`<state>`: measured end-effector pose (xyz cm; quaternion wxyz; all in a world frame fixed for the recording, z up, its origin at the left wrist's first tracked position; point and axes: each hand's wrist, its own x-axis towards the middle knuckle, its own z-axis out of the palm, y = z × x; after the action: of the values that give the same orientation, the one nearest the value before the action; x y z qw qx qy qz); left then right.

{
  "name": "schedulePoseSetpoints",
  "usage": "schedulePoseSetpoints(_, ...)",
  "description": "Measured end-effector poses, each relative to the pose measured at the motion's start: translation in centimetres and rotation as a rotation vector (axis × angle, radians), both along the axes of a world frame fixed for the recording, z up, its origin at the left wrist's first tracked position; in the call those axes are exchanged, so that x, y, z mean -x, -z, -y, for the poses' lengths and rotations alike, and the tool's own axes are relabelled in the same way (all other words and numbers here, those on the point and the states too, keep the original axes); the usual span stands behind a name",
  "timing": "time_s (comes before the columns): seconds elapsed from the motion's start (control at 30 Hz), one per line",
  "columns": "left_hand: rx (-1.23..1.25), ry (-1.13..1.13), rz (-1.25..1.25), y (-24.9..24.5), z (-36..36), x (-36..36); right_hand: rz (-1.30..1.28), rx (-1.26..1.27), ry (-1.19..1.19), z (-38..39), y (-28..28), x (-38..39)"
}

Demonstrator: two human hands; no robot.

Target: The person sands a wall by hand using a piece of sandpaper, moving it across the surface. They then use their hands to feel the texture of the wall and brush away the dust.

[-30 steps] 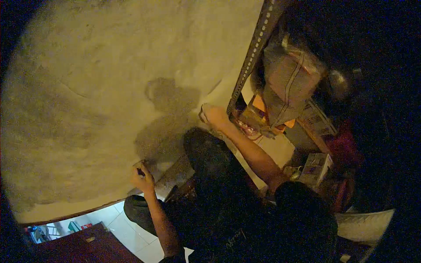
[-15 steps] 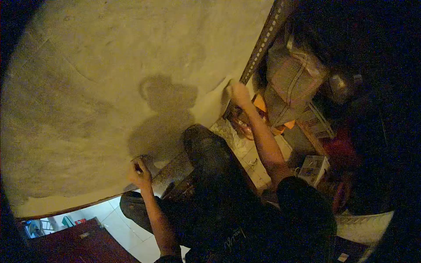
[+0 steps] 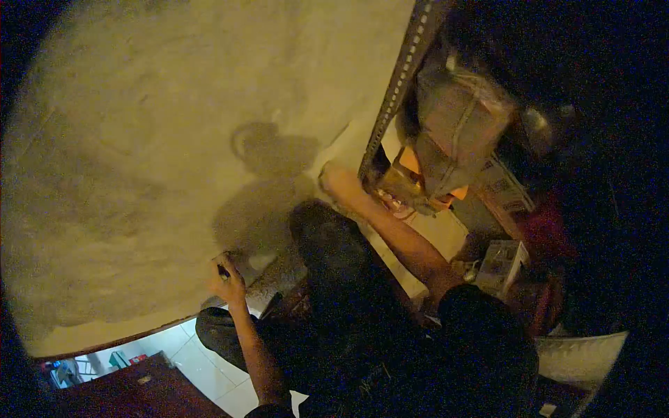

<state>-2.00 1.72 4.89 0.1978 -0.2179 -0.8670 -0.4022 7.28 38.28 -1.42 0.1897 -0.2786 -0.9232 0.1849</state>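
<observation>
Risk, grip: the left hand (image 3: 226,281) pinches a small dark item (image 3: 223,271) right at the wall (image 3: 174,104). The hold looks like fingertips only, so in my judgement a hard push or a snag on the rough plaster could twist it loose and drop it towards the floor tiles (image 3: 202,362).
Risk, balance: the person crouches with one knee (image 3: 324,237) raised and both arms stretched out to the wall. If the right hand (image 3: 339,182) slides on the dusty surface, the body could tip forward.
Risk, rack: the right hand sits just beside the slotted post (image 3: 397,83). A slip sideways could scrape the knuckles on its metal edge or jolt the rack, where a bag (image 3: 456,125) hangs over the lower shelf.
Risk, light: the scene is dim and the person's own shadow (image 3: 268,174) falls on the wall between the hands, so fine marks there are hard to see.
Left hand: closed around the item, low on the wall near its bottom edge.
Right hand: pressed on the wall, well apart from the left. I cannot tell whether its fingers are spread or curled.
Item, look: short, dark, mostly hidden in the fist, with only an end showing. Its kind is too small to tell.
Item, place: in the left hand, touching or almost touching the wall.
Wall, look: bare, patchy grey-tan, uneven in tone.
Nearby: a box (image 3: 502,261) sits on the floor by the rack.
</observation>
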Motion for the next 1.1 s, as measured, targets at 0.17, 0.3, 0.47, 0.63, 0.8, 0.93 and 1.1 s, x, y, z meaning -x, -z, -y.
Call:
schedulePoseSetpoints(0.17,0.049,0.091,-0.018,1.1,-0.5,0.4,0.124,0.023,-0.306,1.8,-1.1,-0.3)
schedulePoseSetpoints(0.3,-0.015,0.136,0.114,1.2,-1.2,-1.3,0.020,0.156,-0.434,3.5,-8.2,-2.9)
schedulePoseSetpoints(0.47,-0.182,0.377,0.485,-1.6,-3.8,-2.8,-0.311,0.408,-0.646,7.9,-9.3,-4.7)
schedulePoseSetpoints(0.63,-0.335,0.574,0.976,-2.6,-3.9,-4.4,-0.286,0.391,-0.721,11.9,-11.8,-5.3)
schedulePoseSetpoints(0.8,-0.330,0.531,0.700,-1.0,-3.9,-4.8,-0.116,0.287,-0.760,14.0,-12.1,-5.5)
schedulePoseSetpoints(0.93,-0.363,0.512,0.892,-0.7,-3.6,-4.6,-0.132,0.208,-0.750,14.2,-12.0,-5.7)
schedulePoseSetpoints(1.1,-0.357,0.543,0.716,-3.3,-3.9,-4.7,-0.129,0.199,-0.766,14.1,-11.5,-5.8)
